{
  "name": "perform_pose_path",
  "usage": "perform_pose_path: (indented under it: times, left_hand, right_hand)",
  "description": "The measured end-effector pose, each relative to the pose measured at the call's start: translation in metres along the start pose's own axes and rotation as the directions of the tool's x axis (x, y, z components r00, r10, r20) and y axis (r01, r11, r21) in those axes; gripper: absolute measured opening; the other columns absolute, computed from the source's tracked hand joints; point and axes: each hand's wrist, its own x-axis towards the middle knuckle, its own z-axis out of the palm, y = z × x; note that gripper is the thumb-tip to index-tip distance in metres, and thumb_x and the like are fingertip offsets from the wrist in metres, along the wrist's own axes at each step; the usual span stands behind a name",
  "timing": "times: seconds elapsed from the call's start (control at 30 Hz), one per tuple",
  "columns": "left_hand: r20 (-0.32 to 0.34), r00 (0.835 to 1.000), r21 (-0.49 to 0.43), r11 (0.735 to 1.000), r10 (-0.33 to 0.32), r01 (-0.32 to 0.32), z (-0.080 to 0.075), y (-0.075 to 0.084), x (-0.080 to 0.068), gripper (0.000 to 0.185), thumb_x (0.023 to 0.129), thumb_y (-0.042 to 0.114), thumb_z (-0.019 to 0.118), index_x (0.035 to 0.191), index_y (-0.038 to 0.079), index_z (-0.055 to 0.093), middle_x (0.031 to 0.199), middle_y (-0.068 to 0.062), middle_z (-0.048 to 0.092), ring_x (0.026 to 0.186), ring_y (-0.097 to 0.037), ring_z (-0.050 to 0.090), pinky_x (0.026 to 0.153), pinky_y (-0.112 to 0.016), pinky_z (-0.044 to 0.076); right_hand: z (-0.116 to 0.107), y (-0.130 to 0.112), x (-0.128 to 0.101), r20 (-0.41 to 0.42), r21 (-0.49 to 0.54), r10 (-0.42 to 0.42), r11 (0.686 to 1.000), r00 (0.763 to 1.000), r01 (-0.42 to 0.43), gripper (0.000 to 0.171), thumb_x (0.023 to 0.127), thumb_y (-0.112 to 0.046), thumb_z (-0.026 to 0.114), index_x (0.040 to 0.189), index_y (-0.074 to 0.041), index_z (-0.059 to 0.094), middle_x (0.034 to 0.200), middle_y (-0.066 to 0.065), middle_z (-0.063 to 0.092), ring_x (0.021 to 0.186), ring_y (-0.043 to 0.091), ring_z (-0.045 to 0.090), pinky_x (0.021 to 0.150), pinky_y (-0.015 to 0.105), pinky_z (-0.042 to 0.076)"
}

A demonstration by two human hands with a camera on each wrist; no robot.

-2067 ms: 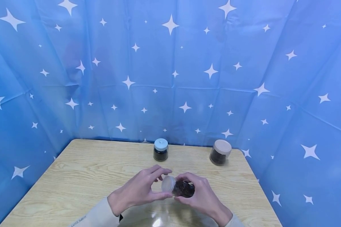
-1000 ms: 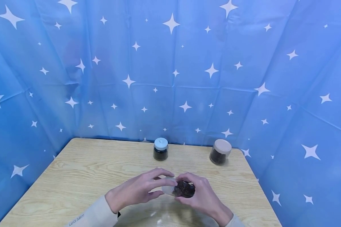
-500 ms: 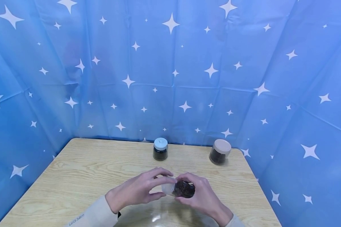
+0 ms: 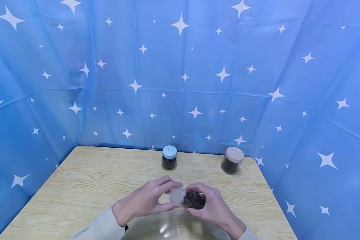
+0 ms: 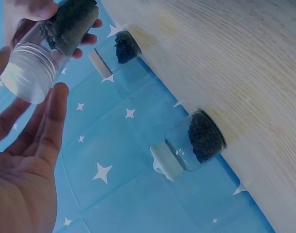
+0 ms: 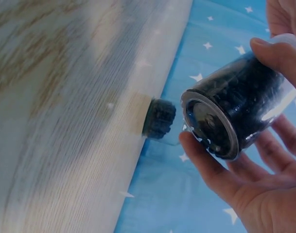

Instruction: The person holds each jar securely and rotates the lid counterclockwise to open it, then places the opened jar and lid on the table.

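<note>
Jar [image 4: 192, 199] of dark granules lies on its side, lifted above the table [image 4: 87, 186], my right hand [image 4: 211, 206] wrapped round its body. My left hand [image 4: 147, 201] pinches the clear lid [image 4: 177, 195] with fingertips. To turn cleanly: keep the jar level, grip the lid's rim evenly, brace the body firmly.

Head view looks down across the table [image 4: 87, 186] — both wrist views, close in, share its far edge.
</note>
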Motion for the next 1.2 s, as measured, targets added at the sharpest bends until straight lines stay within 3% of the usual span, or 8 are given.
perform_pose_path:
  times: [0.27, 0.6, 1.03, 1.2]
  left_hand:
    - [-0.042, 0.998, 0.025, 0.999, -0.044, 0.045, 0.0002, -0.0001, -0.0005, 0.050, 0.105, 0.040, 0.091, 0.140, 0.009, 0.076, 0.116, 0.001, 0.081, 0.093, -0.006, 0.077, 0.084, -0.006, 0.060]
    - [-0.058, 0.997, 0.030, 0.998, -0.058, 0.060, -0.0003, 0.0007, -0.0001, 0.048, 0.105, 0.042, 0.090, 0.139, 0.010, 0.077, 0.111, 0.002, 0.080, 0.092, -0.001, 0.074, 0.083, -0.006, 0.060]
    - [-0.061, 0.994, 0.031, 0.995, -0.095, 0.097, -0.0027, -0.0035, -0.0011, 0.043, 0.108, 0.041, 0.087, 0.137, 0.012, 0.077, 0.111, 0.003, 0.079, 0.092, -0.006, 0.075, 0.082, -0.014, 0.065]
    - [-0.054, 0.991, 0.030, 0.992, -0.123, 0.125, -0.0027, -0.0052, -0.0039, 0.042, 0.109, 0.042, 0.086, 0.137, 0.013, 0.077, 0.109, 0.004, 0.079, 0.091, -0.004, 0.073, 0.081, -0.010, 0.062]
  right_hand:
    - [-0.0010, -0.0022, 0.0012, 0.001, -0.007, 0.013, 1.000, 1.000, -0.013, 0.063, 0.081, -0.027, 0.110, 0.135, -0.028, 0.078, 0.127, -0.017, 0.084, 0.115, 0.003, 0.078, 0.099, 0.032, 0.070]
    - [-0.0009, -0.0012, 0.0013, 0.003, -0.004, 0.018, 1.000, 1.000, -0.018, 0.061, 0.083, -0.028, 0.109, 0.135, -0.029, 0.078, 0.126, -0.015, 0.084, 0.115, 0.005, 0.079, 0.098, 0.033, 0.071]
    - [-0.0016, 0.0025, -0.0012, 0.004, -0.005, 0.026, 1.000, 1.000, -0.026, 0.061, 0.083, -0.027, 0.109, 0.135, -0.030, 0.077, 0.127, -0.015, 0.084, 0.116, 0.006, 0.079, 0.099, 0.034, 0.070]
    - [-0.0029, 0.0025, -0.0024, 0.010, 0.004, 0.037, 0.999, 0.999, -0.037, 0.060, 0.084, -0.028, 0.109, 0.135, -0.031, 0.077, 0.128, -0.015, 0.084, 0.117, 0.006, 0.079, 0.100, 0.033, 0.070]
